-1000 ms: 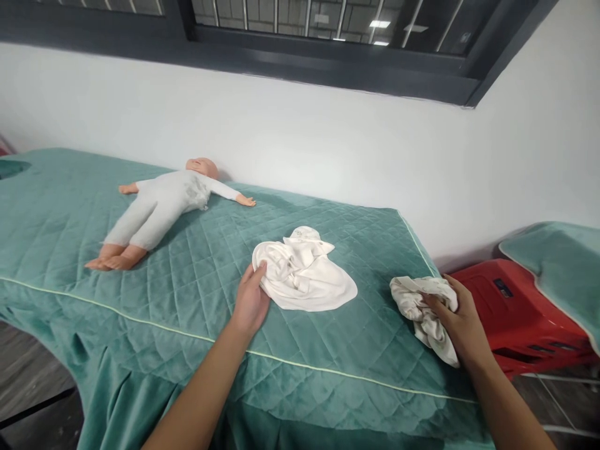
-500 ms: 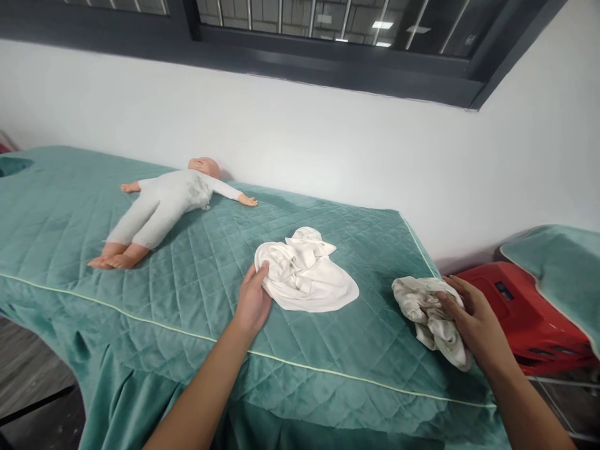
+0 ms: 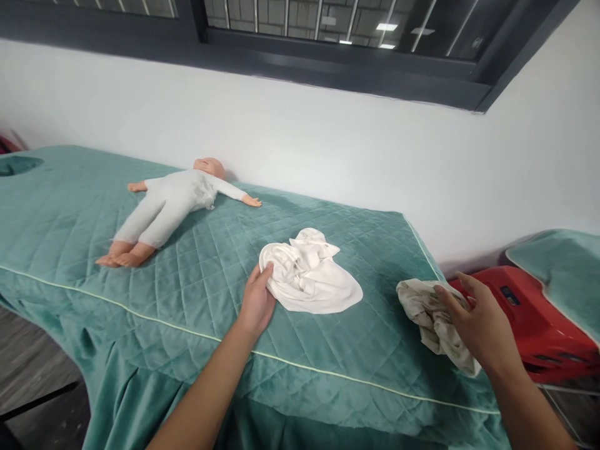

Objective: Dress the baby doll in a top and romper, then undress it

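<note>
A crumpled white garment [image 3: 314, 281] lies in the middle of a teal quilted bed cover [image 3: 197, 275]. My left hand [image 3: 257, 301] pinches the garment's left edge, thumb on top. A second crumpled, off-white patterned cloth [image 3: 429, 315] lies at the bed's right corner, partly hanging over the edge. My right hand [image 3: 480, 325] hovers just right of this cloth with its fingers spread, fingertips at or barely touching it. A baby doll [image 3: 171, 203] in a white suit lies on its back at the far side, near the wall.
A red plastic stool or crate [image 3: 529, 312] stands right of the bed, under another teal-covered surface [image 3: 562, 272]. A white wall and a dark-framed window run behind the bed. The bed's front edge drops to a dark floor at the left.
My right hand has let go of the patterned cloth and opened its fingers, drifting slightly right. My left hand keeps its hold on the white garment. The camera shifted a little.
</note>
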A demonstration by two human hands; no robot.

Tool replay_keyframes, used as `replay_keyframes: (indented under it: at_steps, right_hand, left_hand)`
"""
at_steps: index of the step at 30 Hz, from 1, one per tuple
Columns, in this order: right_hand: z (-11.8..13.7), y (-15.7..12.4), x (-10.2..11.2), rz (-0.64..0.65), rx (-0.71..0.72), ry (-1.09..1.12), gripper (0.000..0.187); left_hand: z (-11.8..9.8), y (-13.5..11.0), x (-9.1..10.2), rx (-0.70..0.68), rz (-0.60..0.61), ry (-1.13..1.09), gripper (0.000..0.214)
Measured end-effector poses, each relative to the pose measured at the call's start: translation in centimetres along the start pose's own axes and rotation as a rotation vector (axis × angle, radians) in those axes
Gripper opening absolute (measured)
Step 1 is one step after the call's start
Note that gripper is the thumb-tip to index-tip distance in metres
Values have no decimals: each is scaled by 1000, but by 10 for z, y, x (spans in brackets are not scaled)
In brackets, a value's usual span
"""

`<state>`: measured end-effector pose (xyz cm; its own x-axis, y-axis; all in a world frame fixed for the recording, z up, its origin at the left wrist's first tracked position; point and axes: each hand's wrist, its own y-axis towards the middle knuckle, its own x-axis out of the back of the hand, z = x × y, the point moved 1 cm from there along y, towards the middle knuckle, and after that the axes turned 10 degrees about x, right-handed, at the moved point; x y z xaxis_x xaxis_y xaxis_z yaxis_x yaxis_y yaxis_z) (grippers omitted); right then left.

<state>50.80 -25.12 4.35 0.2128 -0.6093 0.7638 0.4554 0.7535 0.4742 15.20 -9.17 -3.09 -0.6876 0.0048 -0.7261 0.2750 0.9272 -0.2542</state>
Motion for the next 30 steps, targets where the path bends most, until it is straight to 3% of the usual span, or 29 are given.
replay_keyframes:
  at_steps: [6,11,15,18,22,25,30]
  right_hand:
    - [25,-3,-10,-48,155,-73,56]
    - [79,-15,-48,-83,458,95,45]
    - [144,-8,-78,128,647,233,41]
    - [188,13,-84,287,800,351,47]
    - [227,44,-73,435,887,429,41]
    - [243,60,-53,356,887,302,35]
    - [254,66,-12,175,930,-31,32]
  left_hand:
    - [-2,-1,-1,-6,12,4,41]
    - [2,-2,-4,-30,-3,54,43]
    - [-5,-2,-13,-93,6,281,39]
    - [-31,-8,-33,-220,95,530,26]
    - [-76,-28,-72,-324,264,751,9]
    - [-106,-41,-97,-409,316,865,9]
    - [-141,-51,-115,-845,152,1243,17]
